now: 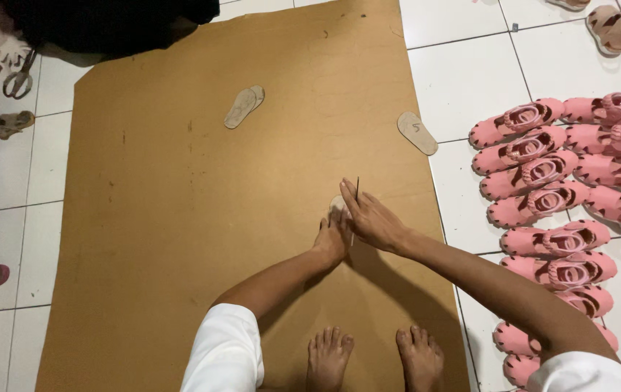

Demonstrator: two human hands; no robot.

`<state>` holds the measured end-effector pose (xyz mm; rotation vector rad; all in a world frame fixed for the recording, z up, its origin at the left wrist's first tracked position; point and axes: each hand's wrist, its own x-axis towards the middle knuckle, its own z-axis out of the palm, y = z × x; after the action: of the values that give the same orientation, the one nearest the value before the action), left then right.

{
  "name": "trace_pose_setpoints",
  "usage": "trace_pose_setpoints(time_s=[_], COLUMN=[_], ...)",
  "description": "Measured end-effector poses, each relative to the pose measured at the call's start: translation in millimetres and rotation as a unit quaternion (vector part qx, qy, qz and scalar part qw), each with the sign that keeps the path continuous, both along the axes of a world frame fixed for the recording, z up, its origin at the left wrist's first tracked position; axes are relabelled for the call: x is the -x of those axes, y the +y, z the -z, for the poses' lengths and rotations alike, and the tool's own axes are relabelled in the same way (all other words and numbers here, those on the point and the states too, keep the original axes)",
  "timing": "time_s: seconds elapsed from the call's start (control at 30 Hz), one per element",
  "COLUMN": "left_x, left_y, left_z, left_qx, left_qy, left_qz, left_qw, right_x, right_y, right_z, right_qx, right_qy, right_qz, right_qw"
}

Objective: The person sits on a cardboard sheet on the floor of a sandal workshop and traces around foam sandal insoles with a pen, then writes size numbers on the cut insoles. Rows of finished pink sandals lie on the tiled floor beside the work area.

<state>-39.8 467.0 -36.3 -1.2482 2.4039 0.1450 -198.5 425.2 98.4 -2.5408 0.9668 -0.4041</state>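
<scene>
Pressing flat, the left hand [332, 236] pins a small pale sole-shaped template [337, 204] under its fingertips on the brown cardboard sheet [180, 218]; the right hand [372, 218], just beside, pinches a thin dark pen [357, 187]. The template looks light, stiff and slippery.

Matt brown cardboard sheet [180, 218]; glossy white floor tiles [463, 80]; smooth pink plastic-looking sandals [543, 174].

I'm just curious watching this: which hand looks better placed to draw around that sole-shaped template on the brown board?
Probably the right hand: it holds the thin pen upright beside the template. The left hand lies flat on the template, pressing it to the brown board.
</scene>
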Motion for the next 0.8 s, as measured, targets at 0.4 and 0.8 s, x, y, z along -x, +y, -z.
trace_pose_setpoints(time_s=[0.4,0.8], left_x=[6.6,5.4], left_y=[1.8,1.2], left_z=[-7.9,-0.5], left_qx=[-0.014,0.084], left_qy=[-0.066,0.063], left_qz=[0.025,-0.033], left_qw=[0.997,0.994], right_x=[-14.3,-20.1], right_y=[7.0,17.9], right_z=[-66.8,-91.5], right_qx=[-0.063,0.181], right_qy=[-0.076,-0.152], right_qz=[0.084,0.021], right_qw=[0.992,0.972])
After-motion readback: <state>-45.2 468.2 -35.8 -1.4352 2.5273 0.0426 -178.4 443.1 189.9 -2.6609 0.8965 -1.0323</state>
